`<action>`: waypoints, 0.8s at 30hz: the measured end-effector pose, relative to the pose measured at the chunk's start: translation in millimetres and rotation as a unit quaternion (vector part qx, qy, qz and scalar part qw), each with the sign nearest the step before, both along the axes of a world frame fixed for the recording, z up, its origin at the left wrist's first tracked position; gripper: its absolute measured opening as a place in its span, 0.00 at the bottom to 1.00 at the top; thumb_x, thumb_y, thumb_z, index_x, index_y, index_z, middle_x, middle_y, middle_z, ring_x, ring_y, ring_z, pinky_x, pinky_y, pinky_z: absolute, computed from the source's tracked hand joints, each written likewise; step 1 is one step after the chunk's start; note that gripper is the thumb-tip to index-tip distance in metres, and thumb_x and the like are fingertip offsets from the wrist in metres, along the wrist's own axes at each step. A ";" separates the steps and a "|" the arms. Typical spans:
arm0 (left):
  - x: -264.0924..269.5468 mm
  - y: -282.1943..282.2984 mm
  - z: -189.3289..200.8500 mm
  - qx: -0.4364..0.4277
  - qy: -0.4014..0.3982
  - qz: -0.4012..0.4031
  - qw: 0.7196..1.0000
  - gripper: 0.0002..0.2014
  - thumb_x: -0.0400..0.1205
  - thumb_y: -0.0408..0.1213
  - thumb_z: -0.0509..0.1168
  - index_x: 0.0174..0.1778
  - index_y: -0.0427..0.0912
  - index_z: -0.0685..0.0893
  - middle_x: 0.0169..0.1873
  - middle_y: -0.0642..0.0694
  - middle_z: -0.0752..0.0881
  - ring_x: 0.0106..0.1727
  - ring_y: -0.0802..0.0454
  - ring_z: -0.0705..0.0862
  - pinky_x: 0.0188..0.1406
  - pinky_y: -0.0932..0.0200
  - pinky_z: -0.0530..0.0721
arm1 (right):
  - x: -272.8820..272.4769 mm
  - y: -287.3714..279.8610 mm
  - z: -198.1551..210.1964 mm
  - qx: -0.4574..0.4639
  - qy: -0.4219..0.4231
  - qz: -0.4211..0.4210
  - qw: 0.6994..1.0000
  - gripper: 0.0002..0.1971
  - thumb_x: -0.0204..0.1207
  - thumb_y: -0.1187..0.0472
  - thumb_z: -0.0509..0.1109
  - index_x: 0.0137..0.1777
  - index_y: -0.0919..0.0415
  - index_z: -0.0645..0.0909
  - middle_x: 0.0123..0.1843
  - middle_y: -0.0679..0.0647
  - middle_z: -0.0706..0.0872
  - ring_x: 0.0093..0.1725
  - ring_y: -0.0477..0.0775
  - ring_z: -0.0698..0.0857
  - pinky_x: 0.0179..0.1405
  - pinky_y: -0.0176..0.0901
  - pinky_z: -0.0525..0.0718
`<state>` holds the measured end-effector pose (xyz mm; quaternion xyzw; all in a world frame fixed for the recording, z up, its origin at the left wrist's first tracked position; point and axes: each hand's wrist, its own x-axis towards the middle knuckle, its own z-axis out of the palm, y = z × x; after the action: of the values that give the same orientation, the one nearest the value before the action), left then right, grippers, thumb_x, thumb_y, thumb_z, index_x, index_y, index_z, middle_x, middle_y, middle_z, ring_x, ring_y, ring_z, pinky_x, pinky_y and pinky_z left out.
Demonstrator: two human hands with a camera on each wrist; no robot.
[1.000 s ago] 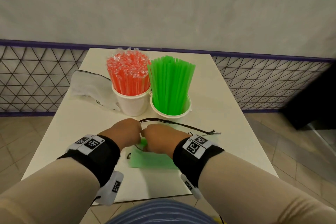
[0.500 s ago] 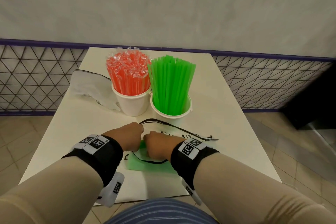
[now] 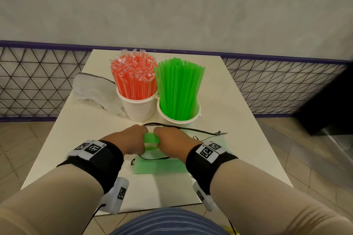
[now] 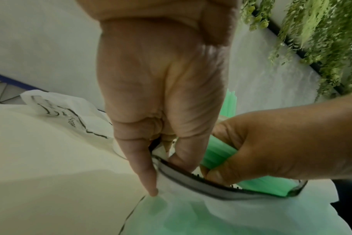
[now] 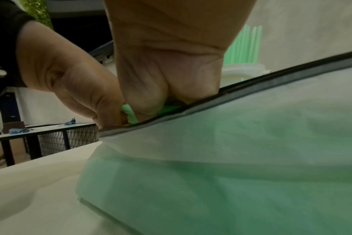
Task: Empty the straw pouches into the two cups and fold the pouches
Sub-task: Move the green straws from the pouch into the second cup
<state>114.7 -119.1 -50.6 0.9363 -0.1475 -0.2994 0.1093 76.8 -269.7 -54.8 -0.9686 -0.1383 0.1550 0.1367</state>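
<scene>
Both cups (image 3: 140, 106) already hold straws, and I have my left hand (image 3: 127, 140) and right hand (image 3: 172, 140) clamped on a green bundle (image 3: 151, 138) leaving the near pouch (image 3: 160, 166); folding remains.

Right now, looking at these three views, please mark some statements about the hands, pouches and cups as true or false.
1. Both cups hold straws. True: orange straws in one, green straws in the other.
2. The right hand rests idle on the table. False: it grips a green bundle at the near pouch.
3. The left hand holds that pouch's zipper edge. True.
4. The far pouch lies right of the cups. False: left.
</scene>
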 end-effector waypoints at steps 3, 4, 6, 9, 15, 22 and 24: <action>1.0 1.6 0.9 -0.026 0.001 0.029 0.999 0.17 0.69 0.27 0.72 0.51 0.43 0.78 0.44 0.45 0.83 0.41 0.48 0.84 0.32 0.59 0.81 | -5.7 -2.5 2.2 0.031 -0.067 -0.008 0.997 0.07 0.80 0.59 0.66 0.55 0.59 0.74 0.50 0.58 0.84 0.46 0.62 0.83 0.38 0.46 0.71; 1.0 1.4 1.3 -0.041 0.005 0.042 0.998 0.16 0.70 0.27 0.72 0.51 0.42 0.79 0.44 0.44 0.85 0.42 0.47 0.86 0.36 0.56 0.85 | -8.0 -3.0 3.1 0.041 -0.089 -0.008 0.995 0.07 0.81 0.58 0.65 0.55 0.58 0.74 0.48 0.58 0.84 0.45 0.62 0.83 0.37 0.45 0.70; 1.1 0.3 1.4 -0.072 0.012 0.072 0.995 0.16 0.72 0.28 0.72 0.54 0.41 0.81 0.45 0.41 0.87 0.44 0.45 0.88 0.45 0.52 0.89 | -11.7 -3.3 8.2 0.063 -0.124 -0.009 0.990 0.05 0.81 0.57 0.65 0.53 0.57 0.74 0.46 0.57 0.84 0.43 0.61 0.83 0.35 0.45 0.69; 3.1 -2.1 2.2 -0.079 -0.003 0.097 0.992 0.19 0.75 0.34 0.74 0.62 0.40 0.80 0.54 0.44 0.83 0.50 0.46 0.84 0.47 0.57 0.83 | -12.4 -0.8 30.9 0.103 -0.143 -0.031 0.984 0.06 0.82 0.56 0.65 0.53 0.56 0.74 0.45 0.55 0.84 0.43 0.60 0.84 0.35 0.46 0.74; 4.6 -5.4 7.7 -0.056 -0.076 0.081 0.992 0.13 0.78 0.50 0.71 0.48 0.45 0.80 0.51 0.45 0.83 0.49 0.47 0.81 0.44 0.56 0.77 | -1.9 -3.8 105.4 0.264 -0.097 -0.107 0.954 0.23 0.81 0.53 0.69 0.74 0.56 0.70 0.55 0.47 0.82 0.50 0.48 0.82 0.49 0.43 0.77; -0.3 -20.4 34.3 -0.125 -0.193 0.108 0.967 0.16 0.79 0.52 0.68 0.33 0.45 0.76 0.34 0.47 0.78 0.36 0.45 0.80 0.30 0.57 0.71 | 19.4 -23.4 178.7 0.500 -0.233 -0.223 0.804 0.03 0.81 0.55 0.68 0.50 0.51 0.77 0.38 0.45 0.83 0.33 0.41 0.83 0.39 0.39 0.84; -3.0 -26.4 39.5 -0.159 -0.247 0.099 0.951 0.13 0.78 0.48 0.69 0.37 0.44 0.77 0.35 0.48 0.77 0.39 0.46 0.79 0.33 0.57 0.70 | 29.2 -28.1 188.0 0.542 -0.292 -0.237 0.751 0.04 0.80 0.57 0.69 0.47 0.51 0.76 0.38 0.48 0.83 0.34 0.45 0.84 0.43 0.49 0.87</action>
<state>111.7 -145.5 -11.0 0.9613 -0.1226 -0.0188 0.2460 106.1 -297.8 133.2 -0.7317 0.0021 -0.2733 0.6244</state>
